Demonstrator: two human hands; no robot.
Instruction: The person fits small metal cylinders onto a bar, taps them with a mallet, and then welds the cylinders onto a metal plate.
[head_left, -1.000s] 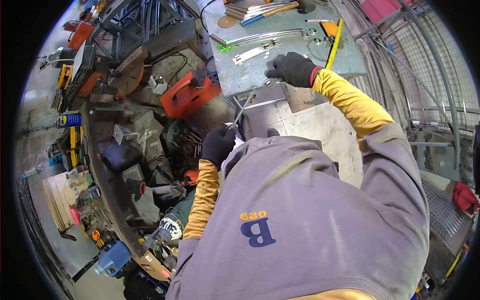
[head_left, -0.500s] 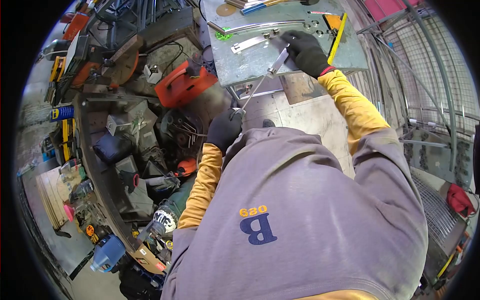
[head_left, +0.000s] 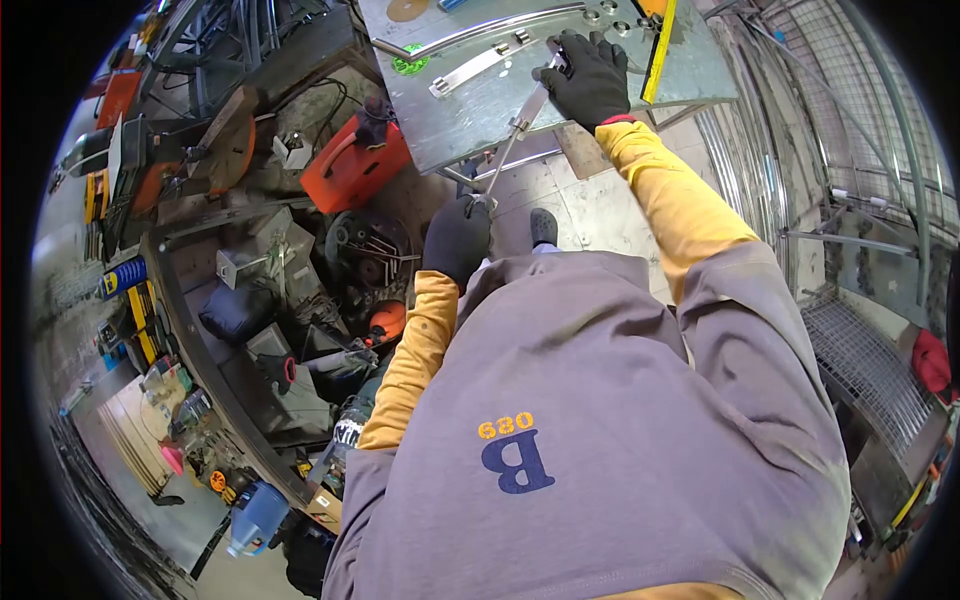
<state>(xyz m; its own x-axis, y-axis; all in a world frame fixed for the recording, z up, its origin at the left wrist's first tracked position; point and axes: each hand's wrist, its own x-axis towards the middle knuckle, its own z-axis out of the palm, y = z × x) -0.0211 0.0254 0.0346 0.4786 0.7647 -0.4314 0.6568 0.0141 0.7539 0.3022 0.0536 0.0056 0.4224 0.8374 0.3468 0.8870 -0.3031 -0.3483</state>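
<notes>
My left hand (head_left: 460, 240), in a black glove, is closed round the lower end of a thin metal rod (head_left: 502, 162). This rod slants up to a small clip on a flat metal strip (head_left: 530, 108), which sticks out over the table's front edge. My right hand (head_left: 590, 82), also in a black glove, grips the strip's upper end against the metal table (head_left: 460, 130); its fingers partly hide that end. Left of it lies a similar strip (head_left: 470, 72) with small shiny clips. Behind that is a long bent tube (head_left: 500, 30).
Several metal rings (head_left: 620, 27) and a yellow ruler (head_left: 657, 55) lie on the table's right part. A red case (head_left: 350, 165) stands left of the table, above a cluttered bin (head_left: 285, 350). Metal racks (head_left: 850, 130) stand at the right.
The view has shifted, with the table now higher and further left. My right hand has settled at the strip's upper end; my left hand still holds the rod. More of a shoe shows.
</notes>
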